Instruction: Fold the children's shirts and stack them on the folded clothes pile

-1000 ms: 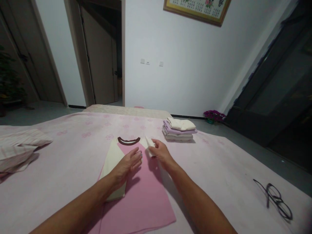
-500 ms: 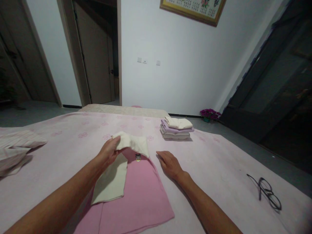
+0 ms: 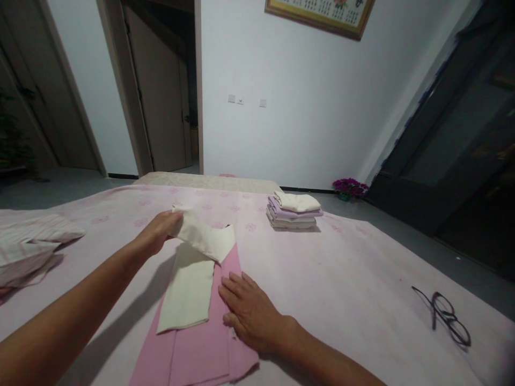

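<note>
A pink shirt with cream sleeves (image 3: 197, 348) lies in front of me on the bed, its right side turned inward. My left hand (image 3: 161, 231) pinches the end of one cream sleeve (image 3: 201, 235), which is lifted and stretched toward the left. The other cream sleeve (image 3: 187, 292) lies flat over the pink body. On the right part of the pink cloth rests my right hand (image 3: 251, 311), fingers stretched out and palm down. Part of the folded edge is hidden under that hand.
A stack of folded clothes (image 3: 293, 212) sits toward the far edge of the pink patterned sheet (image 3: 341, 279). Eyeglasses (image 3: 444, 316) lie at the right. Striped clothing (image 3: 36, 241) is heaped at the left. Purple flowers (image 3: 350, 186) stand beyond the bed.
My left hand has moved left and away from me with the sleeve. My right hand has come left onto the shirt, whose right side is now folded inward.
</note>
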A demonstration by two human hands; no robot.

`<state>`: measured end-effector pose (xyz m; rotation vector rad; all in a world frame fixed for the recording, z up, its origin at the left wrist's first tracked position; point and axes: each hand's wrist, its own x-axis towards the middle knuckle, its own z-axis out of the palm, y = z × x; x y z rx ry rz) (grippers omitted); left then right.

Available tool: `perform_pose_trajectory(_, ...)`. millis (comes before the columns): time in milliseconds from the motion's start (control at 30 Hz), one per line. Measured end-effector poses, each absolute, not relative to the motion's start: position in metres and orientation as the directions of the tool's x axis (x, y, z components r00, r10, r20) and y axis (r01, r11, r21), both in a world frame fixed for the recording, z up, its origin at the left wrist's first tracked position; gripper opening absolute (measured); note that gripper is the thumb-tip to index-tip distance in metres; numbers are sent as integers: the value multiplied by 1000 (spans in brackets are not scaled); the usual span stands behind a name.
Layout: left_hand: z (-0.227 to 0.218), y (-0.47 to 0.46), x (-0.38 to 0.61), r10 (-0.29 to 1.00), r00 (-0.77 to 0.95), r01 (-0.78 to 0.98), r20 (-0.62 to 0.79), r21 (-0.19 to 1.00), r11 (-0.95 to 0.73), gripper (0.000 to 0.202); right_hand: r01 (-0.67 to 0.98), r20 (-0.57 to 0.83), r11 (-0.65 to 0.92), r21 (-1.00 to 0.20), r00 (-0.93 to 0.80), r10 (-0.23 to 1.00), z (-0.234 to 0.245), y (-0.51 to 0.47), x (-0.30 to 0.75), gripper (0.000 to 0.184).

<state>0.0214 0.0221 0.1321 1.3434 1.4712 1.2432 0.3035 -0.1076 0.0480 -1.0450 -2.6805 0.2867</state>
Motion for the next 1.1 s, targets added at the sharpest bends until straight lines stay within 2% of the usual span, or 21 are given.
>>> perform_pose_trajectory(67, 131, 8, 28, 992, -43, 235, 116, 967, -103, 42, 615, 173, 722, -317, -711, 682, 44, -108, 301, 52)
perform_pose_trajectory(133, 127, -9, 39, 979, 65, 339, 191, 919, -202, 41, 617, 231, 677, -402, -647, 727, 42, -98, 301, 41)
perform_pose_trajectory(200, 119, -25, 53, 956, 168, 511, 242, 808, -294, 38, 605, 273, 545, -580, -487, 830, 42, -77, 302, 34)
perform_pose_trajectory(233, 114, -34, 60, 943, 219, 577, 250, 746, -332, 36, 567, 258, 445, -693, -382, 887, 43, -63, 302, 33)
perform_pose_trajectory(300, 99, -50, 75, 906, 334, 623, 258, 661, -418, 35, 380, 127, 204, -902, -217, 968, 47, -32, 301, 34)
perform_pose_trajectory(367, 84, -65, 88, 879, 418, 620, 231, 634, -462, 42, 242, -7, 27, -970, -139, 990, 51, -3, 298, 39)
perform_pose_trajectory(433, 73, -79, 97, 873, 457, 643, 172, 614, -458, 48, 224, -52, -25, -974, -115, 992, 53, 19, 294, 43)
perform_pose_trajectory(600, 68, -97, 108, 852, 512, 702, 110, 518, -489, 52, 380, 1, 50, -924, -128, 992, 39, 54, 278, 44)
perform_pose_trajectory(833, 54, -101, 109, 836, 501, 751, 223, 368, -549, 46, 593, 147, 192, -782, -124, 981, 24, 86, 269, 55)
perform_pose_trajectory(1100, 31, -108, 115, 756, 601, 724, 259, 224, -652, 39, 754, 229, 347, -557, -262, 937, 19, 84, 278, 40)
